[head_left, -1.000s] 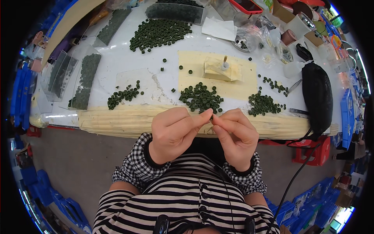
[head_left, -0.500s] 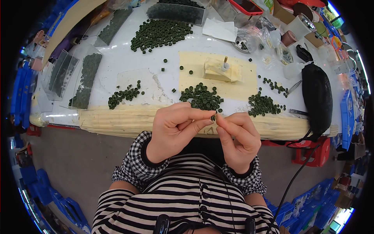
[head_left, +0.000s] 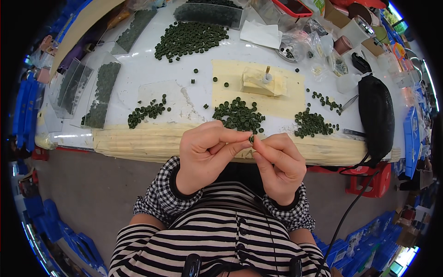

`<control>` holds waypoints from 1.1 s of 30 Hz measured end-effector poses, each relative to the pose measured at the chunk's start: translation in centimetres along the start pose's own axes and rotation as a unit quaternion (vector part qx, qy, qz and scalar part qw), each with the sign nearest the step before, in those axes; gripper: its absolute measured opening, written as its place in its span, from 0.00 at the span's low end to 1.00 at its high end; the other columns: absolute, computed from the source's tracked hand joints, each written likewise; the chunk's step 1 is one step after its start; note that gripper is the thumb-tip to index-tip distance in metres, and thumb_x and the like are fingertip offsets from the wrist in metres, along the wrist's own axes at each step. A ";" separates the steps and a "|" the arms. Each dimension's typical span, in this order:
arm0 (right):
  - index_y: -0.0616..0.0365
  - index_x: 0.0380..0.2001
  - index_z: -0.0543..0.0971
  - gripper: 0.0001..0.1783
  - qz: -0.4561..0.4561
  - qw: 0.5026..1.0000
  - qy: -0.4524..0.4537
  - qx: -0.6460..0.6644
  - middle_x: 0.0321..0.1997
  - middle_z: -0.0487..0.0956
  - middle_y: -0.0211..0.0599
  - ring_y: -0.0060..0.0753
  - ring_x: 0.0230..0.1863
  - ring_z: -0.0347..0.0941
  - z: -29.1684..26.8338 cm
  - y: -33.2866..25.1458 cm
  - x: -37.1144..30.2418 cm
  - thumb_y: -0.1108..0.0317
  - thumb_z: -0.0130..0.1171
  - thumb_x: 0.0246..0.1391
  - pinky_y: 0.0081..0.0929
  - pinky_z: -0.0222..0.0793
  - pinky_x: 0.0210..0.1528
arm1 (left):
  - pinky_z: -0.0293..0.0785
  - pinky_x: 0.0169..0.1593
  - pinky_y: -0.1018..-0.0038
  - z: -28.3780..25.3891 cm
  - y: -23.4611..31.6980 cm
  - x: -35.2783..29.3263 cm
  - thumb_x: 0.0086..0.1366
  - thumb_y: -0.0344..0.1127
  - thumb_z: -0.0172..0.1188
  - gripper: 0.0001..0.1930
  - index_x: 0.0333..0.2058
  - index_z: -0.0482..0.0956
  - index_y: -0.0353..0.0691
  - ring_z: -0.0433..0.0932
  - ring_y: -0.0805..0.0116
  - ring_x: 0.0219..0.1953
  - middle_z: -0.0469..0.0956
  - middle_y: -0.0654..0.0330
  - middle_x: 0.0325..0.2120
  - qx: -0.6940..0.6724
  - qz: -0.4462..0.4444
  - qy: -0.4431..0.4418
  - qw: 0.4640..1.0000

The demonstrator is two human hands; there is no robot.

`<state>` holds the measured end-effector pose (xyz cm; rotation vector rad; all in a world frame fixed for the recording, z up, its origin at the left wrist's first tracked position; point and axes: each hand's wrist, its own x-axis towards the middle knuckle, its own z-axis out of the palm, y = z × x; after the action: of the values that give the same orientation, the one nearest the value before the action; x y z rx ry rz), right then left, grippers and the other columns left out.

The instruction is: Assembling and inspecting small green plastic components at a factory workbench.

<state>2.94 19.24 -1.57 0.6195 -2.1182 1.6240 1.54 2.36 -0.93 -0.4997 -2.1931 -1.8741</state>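
Between my fingertips, over the table's front edge, is a small dark green round piece (head_left: 251, 139). My left hand (head_left: 205, 150) pinches it between thumb and index finger. From the other side my right hand (head_left: 280, 161) meets it with closed fingertips, which hide part of it. Just beyond my fingers lies a heap of similar green pieces (head_left: 237, 114). A second small pile (head_left: 314, 123) is to the right of it, and a third pile (head_left: 146, 113) to the left.
Behind the middle heap stands a tape-covered block (head_left: 264, 83) with a small upright post. A large green pile (head_left: 191, 40) lies at the back. Clear trays (head_left: 104, 94) stand at left. A black pouch (head_left: 376, 120) with a cable, tweezers (head_left: 349, 102) and a red-cased phone (head_left: 293, 7) are at right.
My right hand has shifted slightly to the left, and the green piece between my fingertips has turned a little. The piles on the table look the same.
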 end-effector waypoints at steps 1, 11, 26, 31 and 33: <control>0.60 0.41 0.82 0.18 -0.002 1.000 -0.003 0.003 0.29 0.77 0.32 0.27 0.29 0.70 0.0 0.0 0.0 0.83 0.64 0.43 0.20 0.66 0.31 | 0.51 0.22 0.82 -0.1 -0.1 0.0 0.51 0.23 0.67 0.11 0.35 0.84 0.39 0.55 0.82 0.17 0.57 0.71 0.12 -0.016 -0.012 -0.006 1.000; 0.60 0.42 0.82 0.18 0.012 0.999 -0.005 0.032 0.32 0.78 0.33 0.26 0.30 0.70 0.0 0.6 -0.4 0.83 0.64 0.44 0.19 0.66 0.32 | 0.51 0.23 0.81 -0.4 -0.2 0.2 0.52 0.24 0.68 0.10 0.35 0.84 0.39 0.55 0.82 0.17 0.57 0.72 0.11 -0.031 -0.030 -0.027 0.999; 0.60 0.42 0.82 0.17 0.031 0.999 -0.005 0.038 0.33 0.79 0.34 0.25 0.31 0.71 -0.1 0.4 -0.5 0.83 0.63 0.46 0.18 0.66 0.33 | 0.50 0.22 0.81 -0.4 -0.3 0.2 0.51 0.25 0.68 0.10 0.34 0.84 0.40 0.55 0.81 0.16 0.58 0.71 0.11 -0.003 -0.006 -0.020 1.000; 0.60 0.42 0.82 0.17 0.032 0.999 -0.006 0.039 0.33 0.79 0.35 0.25 0.31 0.72 -0.1 0.3 -0.5 0.83 0.63 0.46 0.18 0.67 0.33 | 0.50 0.22 0.80 -0.4 -0.2 0.2 0.51 0.25 0.68 0.10 0.35 0.84 0.41 0.55 0.81 0.16 0.58 0.71 0.11 -0.007 -0.013 -0.021 1.000; 0.60 0.42 0.82 0.17 0.034 0.999 -0.005 0.039 0.33 0.79 0.35 0.25 0.31 0.72 -0.1 0.3 -0.5 0.83 0.63 0.46 0.18 0.67 0.33 | 0.50 0.22 0.80 -0.4 -0.2 0.2 0.51 0.25 0.68 0.10 0.35 0.84 0.41 0.55 0.81 0.16 0.58 0.71 0.11 -0.010 -0.016 -0.021 1.000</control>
<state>3.21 19.43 -2.08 0.5878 -2.1117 1.7512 1.28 1.95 -0.98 -0.5144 -2.2231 -1.9202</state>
